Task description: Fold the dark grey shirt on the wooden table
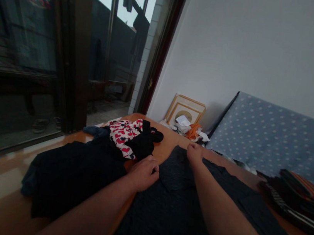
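A dark grey garment (170, 201) lies spread over the wooden surface in front of me, one part of it running off to the lower right. My right hand (195, 154) is closed at the garment's far edge, fingers pinched on the cloth. At the left edge of the same garment is my left hand (144, 174), its fingers curled in and gripping the cloth there. Just beyond my left hand lies a heap of clothes: a white piece with red and black hearts (124, 132), a black piece (143, 143) and a large dark garment (73, 172).
A folded stack of clothes (293, 203) with a striped top piece lies at the right. Behind stand a blue dotted panel (274, 134) and wooden frames (187, 108) with papers and an orange cloth (193, 131). A glass sliding door (67, 50) borders the left.
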Available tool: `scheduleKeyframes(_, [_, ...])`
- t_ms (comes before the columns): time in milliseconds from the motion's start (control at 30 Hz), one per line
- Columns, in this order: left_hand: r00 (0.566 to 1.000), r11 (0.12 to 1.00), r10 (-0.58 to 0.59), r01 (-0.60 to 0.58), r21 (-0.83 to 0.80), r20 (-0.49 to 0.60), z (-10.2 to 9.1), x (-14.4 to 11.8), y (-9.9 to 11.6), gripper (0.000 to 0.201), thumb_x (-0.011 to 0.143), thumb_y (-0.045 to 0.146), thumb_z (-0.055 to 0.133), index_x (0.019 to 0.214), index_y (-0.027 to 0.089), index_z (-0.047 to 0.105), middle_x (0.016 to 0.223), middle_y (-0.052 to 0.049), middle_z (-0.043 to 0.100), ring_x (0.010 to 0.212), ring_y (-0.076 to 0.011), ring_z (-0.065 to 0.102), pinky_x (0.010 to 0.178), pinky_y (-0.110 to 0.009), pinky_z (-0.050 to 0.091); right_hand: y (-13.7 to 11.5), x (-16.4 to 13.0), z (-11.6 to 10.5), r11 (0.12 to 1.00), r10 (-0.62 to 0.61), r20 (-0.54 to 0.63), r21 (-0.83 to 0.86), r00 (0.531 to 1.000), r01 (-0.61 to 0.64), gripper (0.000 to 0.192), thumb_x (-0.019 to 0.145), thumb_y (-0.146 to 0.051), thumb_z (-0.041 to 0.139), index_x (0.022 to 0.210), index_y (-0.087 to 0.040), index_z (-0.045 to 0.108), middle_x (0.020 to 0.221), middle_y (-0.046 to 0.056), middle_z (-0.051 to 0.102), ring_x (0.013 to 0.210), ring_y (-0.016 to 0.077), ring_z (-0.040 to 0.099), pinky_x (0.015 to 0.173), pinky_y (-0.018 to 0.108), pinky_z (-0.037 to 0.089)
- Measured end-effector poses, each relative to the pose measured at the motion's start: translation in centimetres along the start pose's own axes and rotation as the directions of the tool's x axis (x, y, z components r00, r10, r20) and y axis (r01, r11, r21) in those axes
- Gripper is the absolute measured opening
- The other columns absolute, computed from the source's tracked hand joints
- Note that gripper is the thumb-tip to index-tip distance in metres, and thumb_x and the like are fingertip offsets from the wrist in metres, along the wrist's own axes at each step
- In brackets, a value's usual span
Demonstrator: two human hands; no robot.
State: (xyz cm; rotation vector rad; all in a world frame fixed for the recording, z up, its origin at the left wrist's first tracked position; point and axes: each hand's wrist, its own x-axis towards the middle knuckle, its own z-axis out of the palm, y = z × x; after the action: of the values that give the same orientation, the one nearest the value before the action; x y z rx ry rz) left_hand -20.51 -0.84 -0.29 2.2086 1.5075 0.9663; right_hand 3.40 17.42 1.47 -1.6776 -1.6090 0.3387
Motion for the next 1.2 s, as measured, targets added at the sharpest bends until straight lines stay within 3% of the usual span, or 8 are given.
scheduleKeyframes(133, [1.0,1.0,-0.024,0.024,-0.003,-0.003,0.0,0.0,0.0,0.008,0.081,0.024,0.059,0.085,0.024,0.065,0.099,-0.003,0.058,0.093,-0.0185,0.057,0.081,-0.029,0.046,-0.5,-1.9,0.0,0.979,-0.096,0.168,-0.165,0.981,0.124,0.033,0.09,-0.034,0.048,0.11,-0.021,0.071,0.117,0.01,0.07,0.113,0.0265,0.061,0.097,0.036,0.044])
scheduleKeyframes(233, [1.0,0.999,0.007,-0.008,-0.032,-0.008,-0.1,0.0,0.0,0.009,0.081,0.025,0.06,0.086,0.024,0.067,0.104,-0.003,0.06,0.097,-0.0192,0.058,0.085,-0.03,0.046,-1.3,-3.5,1.5,0.944,-0.177,0.353,-0.205,0.919,0.26,0.035,0.091,-0.033,0.053,0.121,-0.023,0.068,0.129,0.008,0.066,0.123,0.024,0.058,0.104,0.033,0.04])
scheduleKeyframes(367, [0.997,0.995,0.073,-0.074,-0.072,-0.021,-0.4,-0.1,0.2,0.013,0.081,0.025,0.061,0.09,0.026,0.07,0.114,-0.002,0.063,0.108,-0.0217,0.056,0.092,-0.033,0.044,-1.7,-4.7,3.4,0.906,-0.208,0.465,-0.24,0.86,0.349,0.05,0.098,-0.037,0.045,0.144,-0.017,0.05,0.154,0.014,0.043,0.144,0.0262,0.035,0.117,0.043,0.025])
scheduleKeyframes(533, [0.999,0.999,0.038,-0.038,-0.031,0.011,-0.7,-0.1,0.4,0.011,0.081,0.028,0.061,0.085,0.026,0.072,0.094,-0.003,0.066,0.096,-0.0221,0.058,0.084,-0.033,0.044,-1.6,-4.5,3.3,0.891,-0.188,0.499,-0.277,0.846,0.361,0.053,0.102,-0.039,0.038,0.15,-0.017,0.04,0.159,0.016,0.032,0.15,0.0254,0.024,0.119,0.05,0.018])
scheduleKeyframes(733, [1.0,1.0,0.015,-0.015,0.007,0.009,-0.5,0.0,0.4,0.013,0.082,0.029,0.06,0.078,0.025,0.072,0.089,-0.003,0.064,0.09,-0.0216,0.058,0.08,-0.032,0.043,-0.9,-4.5,2.4,0.89,-0.171,0.47,-0.303,0.866,0.341,0.056,0.103,-0.043,0.032,0.152,-0.015,0.037,0.161,0.017,0.026,0.151,0.0283,0.016,0.119,0.056,0.01])
scheduleKeyframes(900, [1.0,0.998,0.019,-0.02,-0.056,-0.018,-0.3,0.2,0.0,0.012,0.08,0.021,0.057,0.077,0.023,0.068,0.085,-0.002,0.062,0.084,-0.0188,0.058,0.079,-0.03,0.043,-0.5,-5.6,2.1,0.893,-0.18,0.489,-0.282,0.853,0.35,0.056,0.102,-0.045,0.036,0.15,-0.015,0.041,0.16,0.016,0.029,0.151,0.0299,0.019,0.119,0.057,0.012])
scheduleKeyframes(1033, [0.975,0.959,-0.134,0.083,-0.271,-0.175,0.2,0.8,-0.9,0.013,0.083,0.015,0.048,0.083,0.02,0.06,0.084,0.0,0.06,0.08,-0.0158,0.057,0.071,-0.027,0.042,-1.3,-6.2,1.0,0.898,-0.2,0.464,-0.265,0.863,0.351,0.052,0.102,-0.043,0.036,0.146,-0.015,0.047,0.159,0.016,0.033,0.15,0.0306,0.022,0.118,0.055,0.016])
scheduleKeyframes(1200, [0.949,0.891,-0.261,0.167,-0.421,-0.176,0.6,1.2,-1.8,0.009,0.086,0.017,0.048,0.085,0.021,0.056,0.075,0.002,0.058,0.074,-0.0148,0.057,0.066,-0.026,0.041,-3.4,-8.0,-0.5,0.885,-0.271,0.47,-0.22,0.84,0.409,0.045,0.101,-0.037,0.039,0.132,-0.014,0.061,0.144,0.016,0.054,0.137,0.0282,0.045,0.115,0.04,0.03])
